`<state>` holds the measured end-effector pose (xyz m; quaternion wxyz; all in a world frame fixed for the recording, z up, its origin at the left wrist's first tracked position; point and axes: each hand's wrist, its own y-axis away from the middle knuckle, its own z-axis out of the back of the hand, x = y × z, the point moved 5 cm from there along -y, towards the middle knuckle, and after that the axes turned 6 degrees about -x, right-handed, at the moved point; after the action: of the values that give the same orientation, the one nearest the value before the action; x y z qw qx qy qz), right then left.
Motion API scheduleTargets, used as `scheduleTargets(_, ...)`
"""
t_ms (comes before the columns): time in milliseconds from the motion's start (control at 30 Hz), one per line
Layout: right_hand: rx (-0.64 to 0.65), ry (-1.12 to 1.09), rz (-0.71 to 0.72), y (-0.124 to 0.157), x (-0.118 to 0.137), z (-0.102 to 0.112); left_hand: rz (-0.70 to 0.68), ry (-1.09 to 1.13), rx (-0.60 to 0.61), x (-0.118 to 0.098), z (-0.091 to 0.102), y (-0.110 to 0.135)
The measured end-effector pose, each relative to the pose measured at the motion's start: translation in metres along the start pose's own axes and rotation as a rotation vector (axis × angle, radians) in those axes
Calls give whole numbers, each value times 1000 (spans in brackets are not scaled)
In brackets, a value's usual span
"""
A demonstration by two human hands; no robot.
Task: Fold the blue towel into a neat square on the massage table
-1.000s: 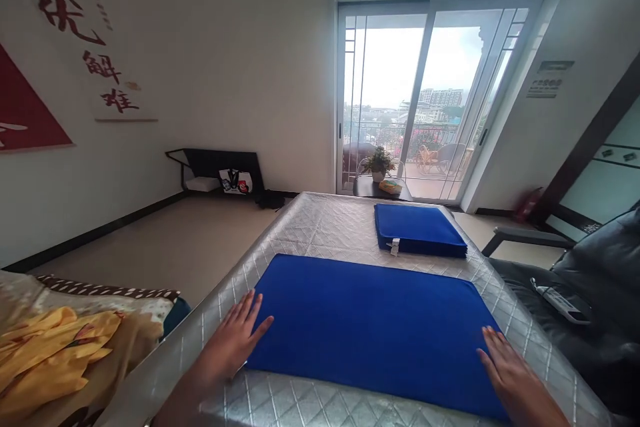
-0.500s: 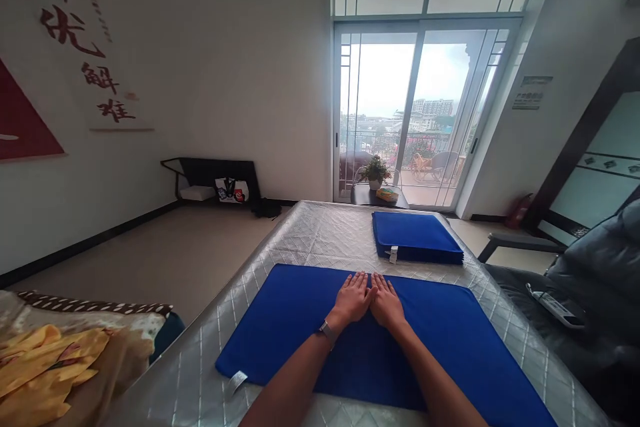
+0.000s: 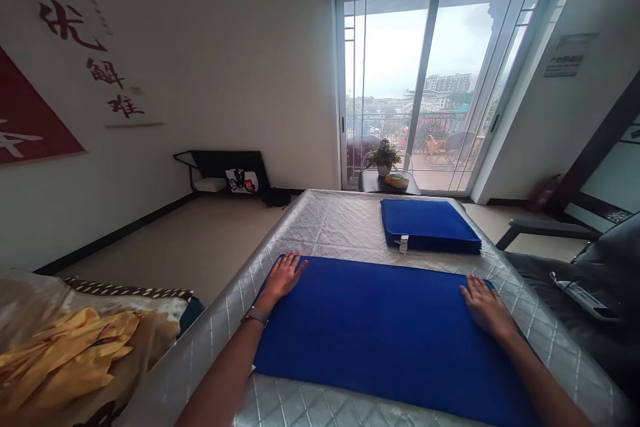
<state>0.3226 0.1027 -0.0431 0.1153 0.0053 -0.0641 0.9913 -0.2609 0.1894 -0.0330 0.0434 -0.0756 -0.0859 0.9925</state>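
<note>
A blue cloth (image 3: 370,327) lies spread flat on a silver quilted mattress (image 3: 320,233). My left hand (image 3: 285,275) rests palm down at the cloth's far left corner, fingers spread, a band on the wrist. Near the far right corner my right hand (image 3: 486,307) lies flat on the same cloth, its fingers also apart. Neither hand grips anything. Beyond the cloth sits a neat stack of folded blue cloths (image 3: 429,223) with a white tag hanging off its front edge.
Yellow cloth (image 3: 75,347) lies in a heap at the lower left. A dark armchair (image 3: 565,293) holding a white device (image 3: 587,299) stands close on the right. At the back, a chair (image 3: 370,181) bears a potted plant (image 3: 384,159) before the glass door.
My hands, side by side at the middle of the cloth's far edge before, have parted: the left to the far left corner, the right to the far right. The view has shifted somewhat.
</note>
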Motion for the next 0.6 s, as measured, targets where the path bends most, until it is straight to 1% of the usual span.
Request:
scheduleTargets(33,-14,-15,-38,-3,-19,-5,23,-3,-3,12,1,0)
scheduleTargets(67,-33,-35,-61,-5,-33,-10,40,-4,-6,20,2,-1)
scheduleTargets(100,-53,-55,-74,-7,-42,-13,49,-5,-5,25,3,-1)
scheduleTargets(167,-85,-88,-74,-9,-47,-18,52,-10,3,27,4,0)
scheduleTargets(267,-104,-103,-62,-8,-41,-16,47,-22,0,22,5,0)
scheduleTargets(400,-84,-70,-72,-4,-33,-7,49,-31,-19,19,6,1)
scheduleTargets(533,-67,34,-145,2,-26,12,57,-22,-8,20,5,2)
scheduleTargets(600,-104,102,-134,7,-8,26,61,-10,-7,20,4,1)
